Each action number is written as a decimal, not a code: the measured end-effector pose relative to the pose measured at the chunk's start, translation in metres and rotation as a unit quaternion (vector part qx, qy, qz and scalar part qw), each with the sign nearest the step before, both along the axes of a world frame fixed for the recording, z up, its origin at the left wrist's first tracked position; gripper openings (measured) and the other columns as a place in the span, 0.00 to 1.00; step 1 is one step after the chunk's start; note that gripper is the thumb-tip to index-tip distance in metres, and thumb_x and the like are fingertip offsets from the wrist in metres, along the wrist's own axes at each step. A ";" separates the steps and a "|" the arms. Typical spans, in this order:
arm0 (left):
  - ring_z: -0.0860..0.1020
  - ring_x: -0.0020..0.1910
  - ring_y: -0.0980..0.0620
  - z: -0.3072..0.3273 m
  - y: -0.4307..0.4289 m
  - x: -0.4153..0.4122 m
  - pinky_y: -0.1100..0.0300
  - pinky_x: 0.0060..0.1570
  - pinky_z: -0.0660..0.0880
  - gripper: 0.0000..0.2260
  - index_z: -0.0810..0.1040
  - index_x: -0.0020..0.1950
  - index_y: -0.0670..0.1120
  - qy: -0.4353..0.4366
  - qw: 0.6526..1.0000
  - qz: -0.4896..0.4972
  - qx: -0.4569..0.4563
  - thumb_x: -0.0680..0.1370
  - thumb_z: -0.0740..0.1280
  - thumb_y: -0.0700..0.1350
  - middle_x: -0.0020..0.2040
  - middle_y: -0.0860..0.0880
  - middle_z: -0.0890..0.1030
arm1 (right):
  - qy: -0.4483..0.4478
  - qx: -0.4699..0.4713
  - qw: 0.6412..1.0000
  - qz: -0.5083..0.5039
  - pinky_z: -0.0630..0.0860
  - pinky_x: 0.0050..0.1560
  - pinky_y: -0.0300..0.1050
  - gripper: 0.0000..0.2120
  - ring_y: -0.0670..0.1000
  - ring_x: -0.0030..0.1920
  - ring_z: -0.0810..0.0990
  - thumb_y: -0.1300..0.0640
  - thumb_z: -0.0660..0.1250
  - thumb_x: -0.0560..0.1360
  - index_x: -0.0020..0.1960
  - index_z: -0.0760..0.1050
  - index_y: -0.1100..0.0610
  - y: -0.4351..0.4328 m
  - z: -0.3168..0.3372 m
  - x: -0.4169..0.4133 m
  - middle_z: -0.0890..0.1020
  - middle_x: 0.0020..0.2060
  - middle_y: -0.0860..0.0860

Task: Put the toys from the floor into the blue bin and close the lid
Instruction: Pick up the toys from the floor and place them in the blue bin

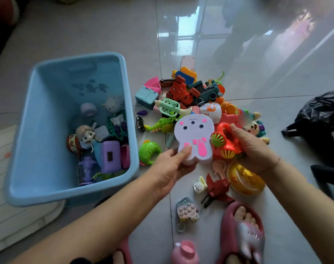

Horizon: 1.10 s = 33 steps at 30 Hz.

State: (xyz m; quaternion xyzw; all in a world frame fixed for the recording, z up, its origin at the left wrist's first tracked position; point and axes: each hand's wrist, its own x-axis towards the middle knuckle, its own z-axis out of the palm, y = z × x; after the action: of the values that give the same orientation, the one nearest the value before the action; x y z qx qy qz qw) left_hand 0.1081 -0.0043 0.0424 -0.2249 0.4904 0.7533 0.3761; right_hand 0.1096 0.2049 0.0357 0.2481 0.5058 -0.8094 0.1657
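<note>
Nearest the camera, a foot in a pink slipper (242, 231) stands on the tiled floor (257, 73), with a pink bottle (185, 252) and a pastel push-button keychain toy (186, 211) just beside it. A little farther, the left hand (170, 164) has its grip closed on the lower edge of a flat lilac bunny toy (193, 138), thumb pressed on its face. The right hand (251, 147) grips an orange rattle (226, 141) with yellow-green balls. Both are held over the toy pile (191, 100) on the floor, where a red robot, a dark train, a mint trumpet and a green dinosaur lie jumbled. To the left stands the blue bin (21, 141), open, with no lid on it. Inside lie a doll (88, 136), a purple block (110, 156), a grey animal figure (114, 103) and other small pieces. A black bag (322, 119) lies at far right.
</note>
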 end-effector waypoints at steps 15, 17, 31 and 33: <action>0.81 0.34 0.58 0.049 -0.239 -0.053 0.66 0.36 0.80 0.08 0.76 0.54 0.38 0.106 0.951 0.098 -0.274 0.79 0.61 0.40 0.42 0.46 0.82 | 0.086 0.119 0.968 0.205 0.77 0.34 0.49 0.06 0.50 0.31 0.75 0.60 0.57 0.80 0.49 0.72 0.58 -0.221 0.067 -0.068 0.77 0.35 0.53; 0.79 0.38 0.53 0.037 -0.255 -0.050 0.68 0.33 0.79 0.09 0.76 0.55 0.35 0.090 0.938 0.036 -0.333 0.79 0.62 0.40 0.45 0.43 0.79 | 0.133 0.194 0.940 0.246 0.76 0.31 0.44 0.05 0.49 0.28 0.76 0.60 0.57 0.80 0.49 0.71 0.57 -0.234 0.059 -0.068 0.79 0.34 0.52; 0.79 0.46 0.61 0.058 -0.136 -0.027 0.69 0.51 0.74 0.08 0.79 0.54 0.49 0.415 0.835 -0.016 -0.362 0.76 0.66 0.40 0.49 0.52 0.82 | 0.099 0.313 0.927 0.180 0.76 0.47 0.42 0.08 0.51 0.46 0.79 0.62 0.62 0.78 0.55 0.76 0.60 -0.079 0.009 -0.016 0.82 0.49 0.59; 0.79 0.44 0.60 0.055 -0.100 -0.008 0.70 0.46 0.74 0.07 0.79 0.51 0.50 0.437 0.848 -0.075 -0.290 0.75 0.67 0.43 0.46 0.54 0.82 | 0.050 0.364 0.908 0.200 0.76 0.47 0.42 0.06 0.51 0.47 0.79 0.61 0.66 0.75 0.52 0.77 0.56 -0.051 -0.027 0.018 0.82 0.47 0.57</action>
State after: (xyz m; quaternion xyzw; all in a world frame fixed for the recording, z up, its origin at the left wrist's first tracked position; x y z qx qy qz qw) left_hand 0.1000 -0.1038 0.0975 0.0656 0.8157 0.5667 0.0958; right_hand 0.1274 0.1538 0.0089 0.1443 0.8122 -0.5300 0.1967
